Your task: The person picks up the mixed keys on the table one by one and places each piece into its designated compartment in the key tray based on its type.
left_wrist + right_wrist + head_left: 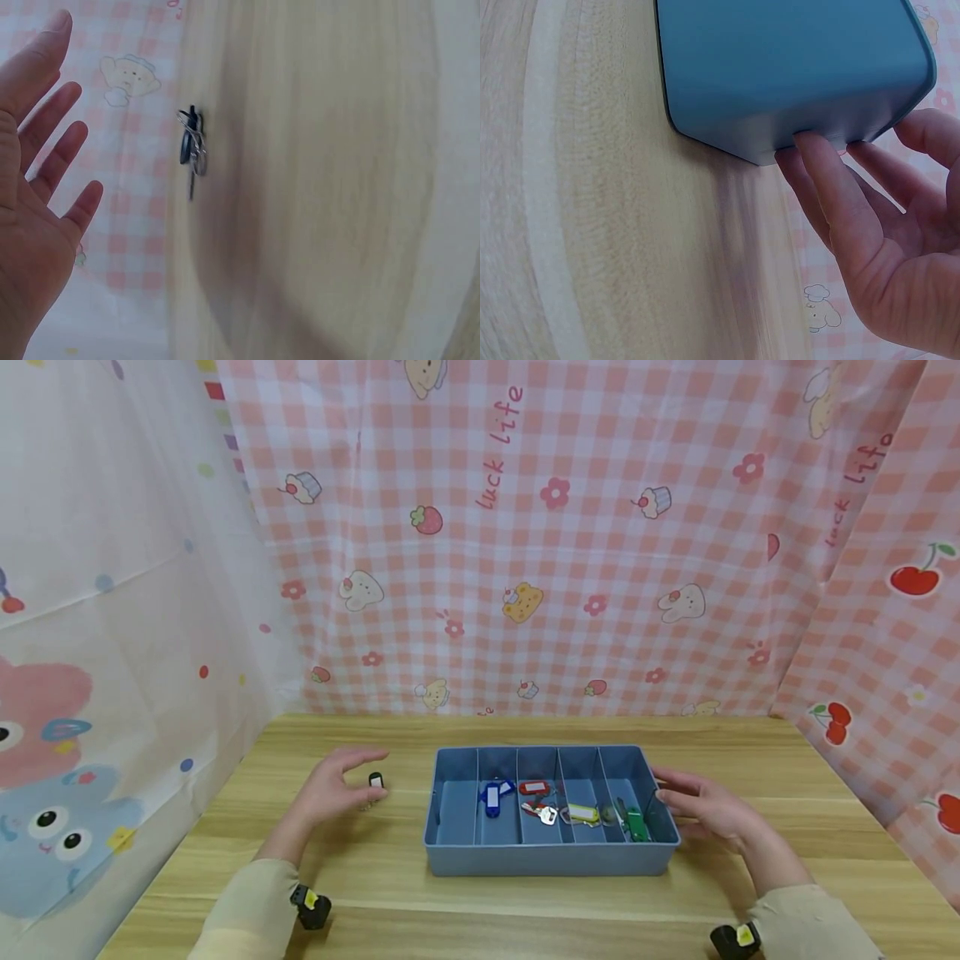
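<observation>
On the table lies a black key tag [376, 780] with a white label; in the left wrist view its keys and metal ring [196, 142] show as well. My left hand [337, 787] hovers around the tag, thumb and fingers spread, holding nothing. A blue-grey divided tray [551, 860] stands in front of me. The fingertips of my right hand [705, 808] touch the tray's right end, its fingers fairly straight against the end wall [780, 127]. Inside the tray are blue key tags [492, 799], a red key tag [534, 787], a yellow key tag [582, 813] and a green key tag [637, 825].
The wooden table [360, 893] runs back to a pink checked cloth [555, 543]. A white patterned cloth [135, 568] hangs on the left, and more checked cloth [900, 677] on the right. Upright dividers split the tray into several compartments side by side.
</observation>
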### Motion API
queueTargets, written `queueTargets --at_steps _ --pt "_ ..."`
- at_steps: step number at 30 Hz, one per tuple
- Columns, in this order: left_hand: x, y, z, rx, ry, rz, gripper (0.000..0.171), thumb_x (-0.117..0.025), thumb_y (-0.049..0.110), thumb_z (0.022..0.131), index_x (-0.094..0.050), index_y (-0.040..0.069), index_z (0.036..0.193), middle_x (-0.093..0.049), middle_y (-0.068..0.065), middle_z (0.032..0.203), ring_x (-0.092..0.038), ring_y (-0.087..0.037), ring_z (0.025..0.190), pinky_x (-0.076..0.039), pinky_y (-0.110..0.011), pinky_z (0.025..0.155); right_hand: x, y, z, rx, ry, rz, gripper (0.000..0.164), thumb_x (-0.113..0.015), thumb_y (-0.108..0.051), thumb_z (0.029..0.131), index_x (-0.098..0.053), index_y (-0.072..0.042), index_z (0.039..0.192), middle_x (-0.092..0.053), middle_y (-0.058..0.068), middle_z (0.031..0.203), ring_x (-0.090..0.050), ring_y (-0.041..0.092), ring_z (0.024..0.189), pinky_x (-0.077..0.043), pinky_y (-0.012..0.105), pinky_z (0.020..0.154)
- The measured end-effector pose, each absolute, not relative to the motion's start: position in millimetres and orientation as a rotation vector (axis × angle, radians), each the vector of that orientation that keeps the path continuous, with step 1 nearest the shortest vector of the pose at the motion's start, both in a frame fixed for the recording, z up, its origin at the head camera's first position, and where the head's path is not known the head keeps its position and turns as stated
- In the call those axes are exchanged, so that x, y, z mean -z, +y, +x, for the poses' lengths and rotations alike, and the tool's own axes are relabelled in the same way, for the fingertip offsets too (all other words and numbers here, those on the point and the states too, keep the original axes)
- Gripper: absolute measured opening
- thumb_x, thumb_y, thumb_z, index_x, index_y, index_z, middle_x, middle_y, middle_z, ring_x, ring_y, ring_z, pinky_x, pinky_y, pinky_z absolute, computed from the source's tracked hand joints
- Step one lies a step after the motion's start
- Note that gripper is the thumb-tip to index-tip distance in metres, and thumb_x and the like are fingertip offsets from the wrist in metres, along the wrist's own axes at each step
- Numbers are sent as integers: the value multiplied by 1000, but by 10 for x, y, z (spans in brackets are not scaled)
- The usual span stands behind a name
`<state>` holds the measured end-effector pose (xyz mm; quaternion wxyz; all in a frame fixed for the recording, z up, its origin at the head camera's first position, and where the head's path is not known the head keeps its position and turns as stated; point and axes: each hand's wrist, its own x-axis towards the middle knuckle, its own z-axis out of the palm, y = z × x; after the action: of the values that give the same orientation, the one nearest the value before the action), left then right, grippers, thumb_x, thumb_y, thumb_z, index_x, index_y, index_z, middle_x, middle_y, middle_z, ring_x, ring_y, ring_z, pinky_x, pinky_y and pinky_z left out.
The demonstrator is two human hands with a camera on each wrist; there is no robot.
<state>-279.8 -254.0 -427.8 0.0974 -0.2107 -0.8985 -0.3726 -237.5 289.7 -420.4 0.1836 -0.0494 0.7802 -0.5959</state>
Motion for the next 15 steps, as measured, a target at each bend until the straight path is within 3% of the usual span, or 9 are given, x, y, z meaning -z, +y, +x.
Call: queueTargets --at_steps 15 --pt "4430 -2651 -2885 964 -2730 -713 51 -88 15 74 -69 2 120 -66 -16 123 -53 -41 121 -38 -59 102 4204 2897 -2380 1694 2181 -152 68 -57 -22 102 -20 6 153 -31 38 148 -56 31 116 -52 47 91"
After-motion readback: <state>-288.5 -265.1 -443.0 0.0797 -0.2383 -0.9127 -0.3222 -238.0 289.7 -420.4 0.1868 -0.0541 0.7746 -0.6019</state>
